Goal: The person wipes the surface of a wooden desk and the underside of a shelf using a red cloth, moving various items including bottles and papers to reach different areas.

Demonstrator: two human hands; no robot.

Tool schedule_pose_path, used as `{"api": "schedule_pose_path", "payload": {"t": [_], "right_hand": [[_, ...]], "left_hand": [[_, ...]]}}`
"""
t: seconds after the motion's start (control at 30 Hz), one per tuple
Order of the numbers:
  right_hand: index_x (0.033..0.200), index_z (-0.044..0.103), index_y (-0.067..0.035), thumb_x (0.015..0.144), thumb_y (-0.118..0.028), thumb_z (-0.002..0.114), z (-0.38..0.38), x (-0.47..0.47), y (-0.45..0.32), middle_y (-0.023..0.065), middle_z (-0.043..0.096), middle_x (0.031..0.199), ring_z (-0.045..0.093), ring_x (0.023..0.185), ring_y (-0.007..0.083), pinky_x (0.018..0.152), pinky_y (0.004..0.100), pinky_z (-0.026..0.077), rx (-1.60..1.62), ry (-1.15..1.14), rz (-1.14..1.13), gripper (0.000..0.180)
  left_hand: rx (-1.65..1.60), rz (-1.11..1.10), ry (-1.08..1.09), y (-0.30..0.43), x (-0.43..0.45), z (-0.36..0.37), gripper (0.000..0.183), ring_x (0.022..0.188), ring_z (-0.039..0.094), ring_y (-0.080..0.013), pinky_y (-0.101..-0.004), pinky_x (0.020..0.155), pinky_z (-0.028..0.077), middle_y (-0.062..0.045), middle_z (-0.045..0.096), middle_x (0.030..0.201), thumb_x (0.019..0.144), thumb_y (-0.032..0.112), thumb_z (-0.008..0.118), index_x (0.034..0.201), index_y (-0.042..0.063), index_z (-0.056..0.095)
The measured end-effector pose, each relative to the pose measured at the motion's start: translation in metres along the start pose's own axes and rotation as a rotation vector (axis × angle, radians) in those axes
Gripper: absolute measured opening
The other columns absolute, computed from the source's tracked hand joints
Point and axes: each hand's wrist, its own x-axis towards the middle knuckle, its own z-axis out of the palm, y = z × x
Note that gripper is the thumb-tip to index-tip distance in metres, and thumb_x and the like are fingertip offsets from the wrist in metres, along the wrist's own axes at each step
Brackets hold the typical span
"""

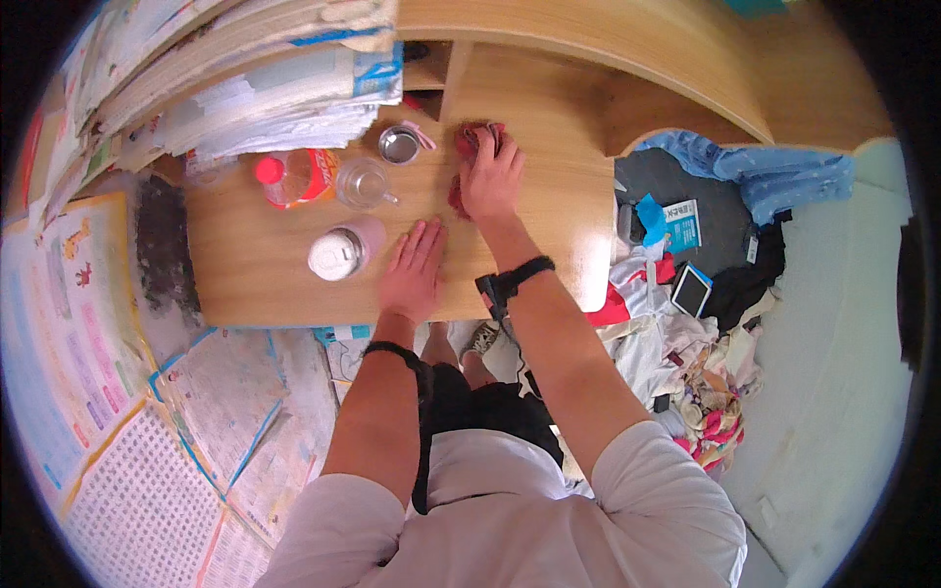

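On the wooden desk [272, 294], my right hand [494, 173] grips a crumpled dark red cloth [470, 140], part of which shows at the left of the palm. My left hand [414, 273] lies palm down near the front edge, fingers extended, holding nothing. Just left of it is a pink tumbler with a white lid [338, 253]. Behind that stand a clear glass mug [362, 184] and a bottle with a red cap and orange-red label [298, 178]. A round metal-rimmed cup [399, 144] with a pink strap is left of the cloth.
Stacked books and papers [294, 103] overhang the desk's back left. A wooden shelf [588, 44] spans the back. Right of the desk are heaped clothes [662, 331], a tablet-like device [691, 290], a booklet [681, 225] and a blue curtain [794, 180]. Posters cover the left side.
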Motion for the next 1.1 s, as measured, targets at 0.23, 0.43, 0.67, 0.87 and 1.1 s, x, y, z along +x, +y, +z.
{"api": "schedule_pose_path", "payload": {"t": [0.23,0.43,0.67,0.87,1.1], "right_hand": [[0.152,0.054,-0.009,0.099,-0.027,0.069,0.027,0.099,-0.007,0.0246,0.055,0.149,0.05,0.138,0.0452,0.116,0.0588,0.042,-0.135,-0.084,0.062,0.058],[0.142,0.068,-0.01,0.1,-0.025,0.061,0.03,0.137,-0.01,0.0191,0.07,0.14,0.056,0.137,0.0417,0.114,0.0569,0.042,-0.423,-0.534,0.086,0.045],[0.153,0.054,-0.021,0.099,-0.028,0.069,0.018,0.074,0.002,0.0256,0.054,0.149,0.053,0.13,0.0476,0.107,0.0578,0.047,-0.1,-0.026,-0.032,0.057],[0.147,0.06,-0.02,0.093,-0.022,0.073,-0.01,-0.041,0.004,0.0236,0.056,0.142,0.054,0.126,0.0466,0.108,0.0582,0.048,-0.021,0.008,-0.087,0.056],[0.145,0.061,-0.015,0.089,-0.014,0.074,-0.065,-0.187,0.01,0.0263,0.056,0.142,0.054,0.127,0.0488,0.11,0.0573,0.047,0.039,-0.068,-0.087,0.058]], "left_hand": [[0.016,0.007,-0.069,-0.003,0.002,0.004,0.081,0.168,0.025,-0.0254,-0.0447,0.139,0.016,-0.004,0.028,0.182,0.097,0.027,0.057,0.173,0.011,0.034],[-0.064,0.023,0.0,-0.001,0.002,-0.004,0.077,0.166,0.031,-0.0281,-0.048,0.136,0.023,-0.009,0.036,0.179,0.095,0.021,0.058,0.169,0.007,0.04],[-0.026,0.006,-0.049,0.002,0.001,0.009,0.082,0.168,0.025,-0.0259,-0.0462,0.138,0.018,-0.006,0.027,0.182,0.095,0.024,0.058,0.172,0.009,0.034],[0.037,-0.02,-0.114,0.003,0.005,0.003,0.082,0.169,0.022,-0.0263,-0.0465,0.138,0.016,-0.007,0.027,0.183,0.096,0.022,0.06,0.172,0.008,0.033],[0.12,0.018,0.032,0.0,0.001,0.003,0.079,0.169,0.024,-0.0236,-0.0449,0.138,0.02,-0.005,0.029,0.182,0.096,0.02,0.061,0.171,0.008,0.037]]}}
